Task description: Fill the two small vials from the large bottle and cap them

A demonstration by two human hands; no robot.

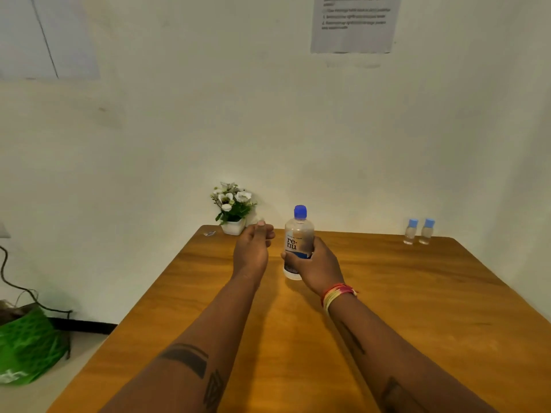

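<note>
Blue-capped large bottle [299, 242] stands upright, its lower body within right hand [317, 268].

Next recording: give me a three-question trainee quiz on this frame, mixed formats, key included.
1. True or false: the large clear bottle with the blue cap is uncapped.
2. Which of the hands grips that bottle: A) left hand B) right hand?
3. Fill in: the two small clear vials with light blue caps stand at the wooden table's far ____ corner.

Key: 1 false, the cap is on. 2 B. 3 right.
</note>
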